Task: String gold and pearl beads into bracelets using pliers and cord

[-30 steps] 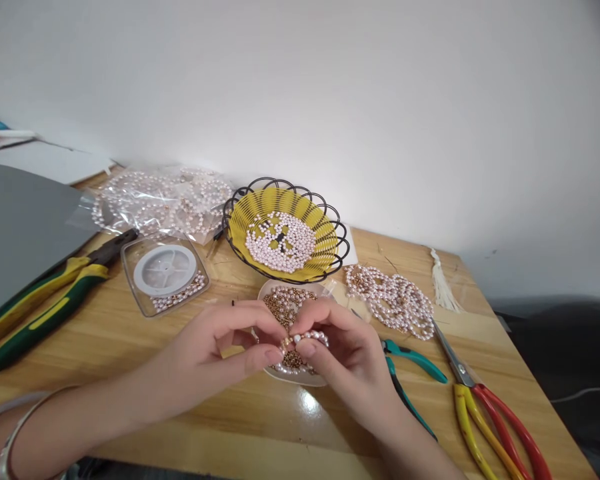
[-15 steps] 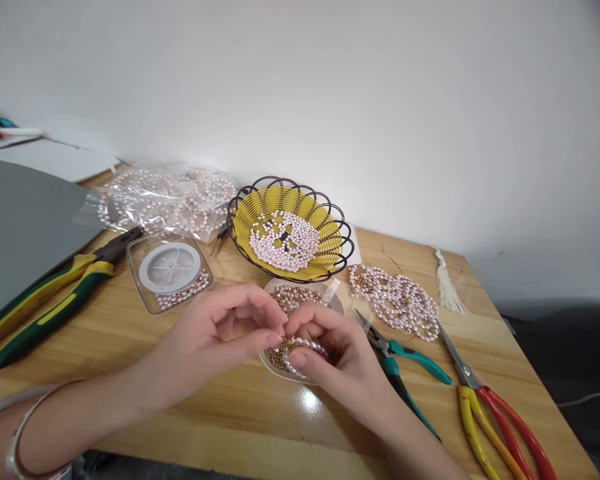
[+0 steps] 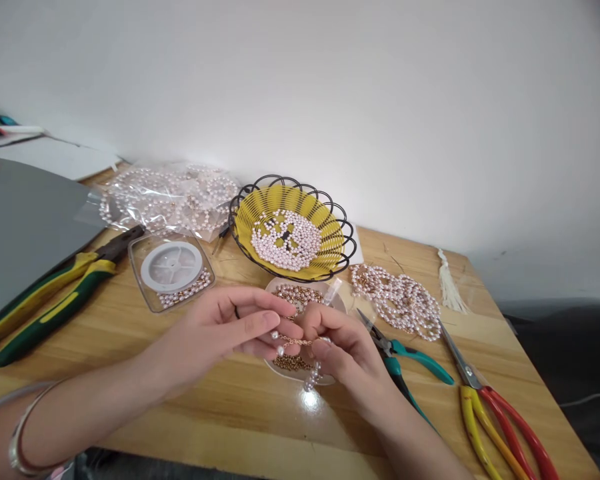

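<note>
My right hand (image 3: 347,353) pinches a pearl bracelet (image 3: 311,380) by its gold chain, between thumb and forefinger. The strung pearls hang below the fingertips. Leftward from the pinch run thin gold chain ends (image 3: 295,341), tipped with small pearls (image 3: 280,350). These ends lie against the fingers of my left hand (image 3: 250,327), which are stretched out, with the thumb off the chain. Beneath both hands is a pale dish (image 3: 269,368) of pearl and gold beads (image 3: 291,362), partly hidden.
Behind the dish stands a yellow and black basket (image 3: 337,233) holding loose pearls. A spool box (image 3: 171,270), bagged pearl strands (image 3: 167,197) and large pliers (image 3: 80,287) lie left. Pearl strands (image 3: 405,303), a tassel (image 3: 451,283), teal pliers (image 3: 397,350) and red-yellow-handled scissors (image 3: 473,387) lie right.
My left fingers have let go of their pinch and straightened out. The gold chain ends with pearl tips now show across them, and the bracelet's pearls hang lower from my right hand.
</note>
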`<state>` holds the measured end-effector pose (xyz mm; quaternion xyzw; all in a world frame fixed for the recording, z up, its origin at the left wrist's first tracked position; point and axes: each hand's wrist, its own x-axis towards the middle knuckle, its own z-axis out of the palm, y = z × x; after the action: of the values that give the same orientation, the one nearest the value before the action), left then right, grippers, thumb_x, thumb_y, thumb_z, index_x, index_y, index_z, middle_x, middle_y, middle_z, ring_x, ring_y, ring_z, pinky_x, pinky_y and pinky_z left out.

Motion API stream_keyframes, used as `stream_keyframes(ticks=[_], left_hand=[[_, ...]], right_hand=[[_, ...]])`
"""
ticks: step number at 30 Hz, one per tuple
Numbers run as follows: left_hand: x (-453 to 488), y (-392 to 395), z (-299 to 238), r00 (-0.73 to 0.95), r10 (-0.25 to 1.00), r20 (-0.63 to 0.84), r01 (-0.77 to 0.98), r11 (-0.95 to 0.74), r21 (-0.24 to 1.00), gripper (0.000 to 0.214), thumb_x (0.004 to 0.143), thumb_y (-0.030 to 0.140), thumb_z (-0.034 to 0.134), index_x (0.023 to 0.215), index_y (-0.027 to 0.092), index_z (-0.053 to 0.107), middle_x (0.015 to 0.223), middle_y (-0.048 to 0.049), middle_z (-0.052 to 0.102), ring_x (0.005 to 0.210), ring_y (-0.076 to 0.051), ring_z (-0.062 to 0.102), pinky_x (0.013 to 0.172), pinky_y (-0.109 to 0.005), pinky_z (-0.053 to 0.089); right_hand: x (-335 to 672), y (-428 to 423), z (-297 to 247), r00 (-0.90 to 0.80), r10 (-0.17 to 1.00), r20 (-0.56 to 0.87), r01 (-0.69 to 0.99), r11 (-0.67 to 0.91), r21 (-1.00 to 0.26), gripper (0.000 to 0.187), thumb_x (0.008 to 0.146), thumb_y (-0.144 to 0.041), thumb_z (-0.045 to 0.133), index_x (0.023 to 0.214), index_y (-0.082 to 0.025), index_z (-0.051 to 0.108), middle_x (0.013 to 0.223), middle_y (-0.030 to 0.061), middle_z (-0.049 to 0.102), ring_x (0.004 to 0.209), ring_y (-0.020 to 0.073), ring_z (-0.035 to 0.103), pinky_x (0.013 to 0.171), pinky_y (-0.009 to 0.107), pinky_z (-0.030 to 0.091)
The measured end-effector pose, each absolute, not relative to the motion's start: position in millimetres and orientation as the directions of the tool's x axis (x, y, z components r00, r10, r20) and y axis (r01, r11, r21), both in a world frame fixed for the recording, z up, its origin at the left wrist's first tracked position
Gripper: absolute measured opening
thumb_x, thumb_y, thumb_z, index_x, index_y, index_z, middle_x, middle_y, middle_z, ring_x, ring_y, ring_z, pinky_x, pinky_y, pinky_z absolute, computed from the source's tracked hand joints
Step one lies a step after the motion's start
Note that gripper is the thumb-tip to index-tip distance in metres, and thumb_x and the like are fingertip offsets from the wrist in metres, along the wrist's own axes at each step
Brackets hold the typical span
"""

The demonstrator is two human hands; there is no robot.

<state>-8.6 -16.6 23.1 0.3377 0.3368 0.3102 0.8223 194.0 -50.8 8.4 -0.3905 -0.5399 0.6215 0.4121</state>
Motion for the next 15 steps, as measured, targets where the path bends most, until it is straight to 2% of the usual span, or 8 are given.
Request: stream_keyframes(ticks=[4, 7, 10, 15], left_hand=[[-8.9, -17.3, 24.2, 0.581, 0.742, -0.334, -0.305, 0.579, 0.756, 0.017, 0.089, 0.037, 0.079, 0.095, 0.022, 0.084, 0.091, -0.0042, 0.085, 0.082, -0.015, 0.081, 0.071, -0.013, 0.063], [-9.7, -18.0, 25.5, 0.586, 0.743, -0.325, -0.304, 0.572, 0.762, 0.019, 0.089, 0.039, 0.079, 0.096, 0.023, 0.084, 0.092, -0.0046, 0.085, 0.084, -0.015, 0.081, 0.071, -0.013, 0.064], [-10.7, -19.2, 26.4, 0.585, 0.744, -0.323, -0.291, 0.565, 0.772, 0.018, 0.088, 0.039, 0.079, 0.095, 0.023, 0.084, 0.092, -0.0046, 0.085, 0.084, -0.015, 0.081, 0.07, -0.012, 0.063], [-11.4, -19.0, 25.5, 0.578, 0.761, -0.295, -0.279, 0.524, 0.805, 0.016, 0.09, 0.036, 0.078, 0.098, 0.024, 0.084, 0.094, -0.0047, 0.085, 0.088, -0.016, 0.081, 0.072, -0.013, 0.064]], right_hand=[[196.8, -53.0, 4.7, -0.356, 0.934, -0.034, -0.119, -0.082, -0.99, 0.017, 0.093, -0.025, 0.053, 0.077, -0.022, 0.052, 0.069, -0.0041, 0.047, 0.061, 0.013, 0.034, 0.057, 0.026, 0.028], [198.9, -53.4, 2.9, -0.353, 0.934, -0.049, -0.105, -0.091, -0.99, 0.017, 0.094, -0.026, 0.054, 0.078, -0.022, 0.053, 0.07, -0.0026, 0.049, 0.065, 0.0144, 0.038, 0.06, 0.027, 0.03], [199.9, -53.4, 1.0, -0.35, 0.935, -0.063, -0.079, -0.096, -0.992, 0.017, 0.094, -0.028, 0.053, 0.078, -0.022, 0.052, 0.072, -0.0015, 0.049, 0.068, 0.0162, 0.042, 0.063, 0.029, 0.032], [200.2, -52.9, 0.4, -0.346, 0.938, -0.028, -0.087, -0.062, -0.994, 0.015, 0.093, -0.025, 0.052, 0.078, -0.022, 0.052, 0.071, -0.003, 0.046, 0.066, 0.0149, 0.038, 0.06, 0.028, 0.03]])
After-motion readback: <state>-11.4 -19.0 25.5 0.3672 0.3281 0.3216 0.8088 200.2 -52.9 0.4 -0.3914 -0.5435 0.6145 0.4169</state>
